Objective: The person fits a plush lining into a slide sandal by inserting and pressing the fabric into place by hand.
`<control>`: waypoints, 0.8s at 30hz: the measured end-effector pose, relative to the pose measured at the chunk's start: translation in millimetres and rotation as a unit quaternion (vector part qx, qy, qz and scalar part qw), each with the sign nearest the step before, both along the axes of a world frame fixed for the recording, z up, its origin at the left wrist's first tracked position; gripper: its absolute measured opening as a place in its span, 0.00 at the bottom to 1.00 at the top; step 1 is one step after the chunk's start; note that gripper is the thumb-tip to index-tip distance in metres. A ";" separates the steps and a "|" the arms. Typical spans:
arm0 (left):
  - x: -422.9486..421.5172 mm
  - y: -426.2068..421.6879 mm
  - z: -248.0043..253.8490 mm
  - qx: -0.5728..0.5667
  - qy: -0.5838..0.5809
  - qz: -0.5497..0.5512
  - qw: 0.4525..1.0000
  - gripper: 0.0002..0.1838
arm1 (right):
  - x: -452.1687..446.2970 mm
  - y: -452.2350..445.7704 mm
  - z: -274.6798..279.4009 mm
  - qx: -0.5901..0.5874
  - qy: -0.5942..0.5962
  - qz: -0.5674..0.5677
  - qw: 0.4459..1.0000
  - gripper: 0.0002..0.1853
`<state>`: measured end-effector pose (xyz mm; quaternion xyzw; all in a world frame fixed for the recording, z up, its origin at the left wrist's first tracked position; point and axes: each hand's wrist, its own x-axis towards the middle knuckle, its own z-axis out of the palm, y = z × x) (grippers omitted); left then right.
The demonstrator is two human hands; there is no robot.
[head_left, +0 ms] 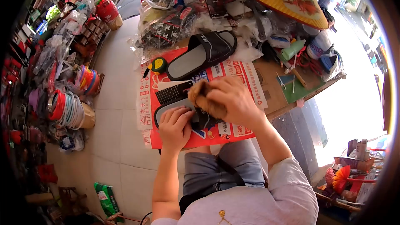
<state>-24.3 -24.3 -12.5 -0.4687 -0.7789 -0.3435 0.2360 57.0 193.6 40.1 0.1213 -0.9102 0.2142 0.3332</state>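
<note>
A black slide sandal with a grey insole lies across a red printed sheet. My left hand presses its bent fingers onto the insole and holds the sandal in place. Over the sandal's strap, my right hand is closed around a crumpled brown cloth, which hides part of the strap. A second black slide sandal rests just beyond, its strap towards the right. Between the two sandals lies a black strip with rows of holes or bristles. A yellow and black round object sits beside the second sandal.
Bagged goods and a yellow conical hat are piled at the table's far side. Scissors and a green mat lie at the right. Crowded shelves with cable coils stand left; a green bag is on the floor.
</note>
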 end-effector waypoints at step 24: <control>16.3 -7.3 -0.5 0.337 -0.435 -0.183 0.815 0.34 | 13.8 -60.6 24.5 -0.198 0.142 0.130 0.961 0.25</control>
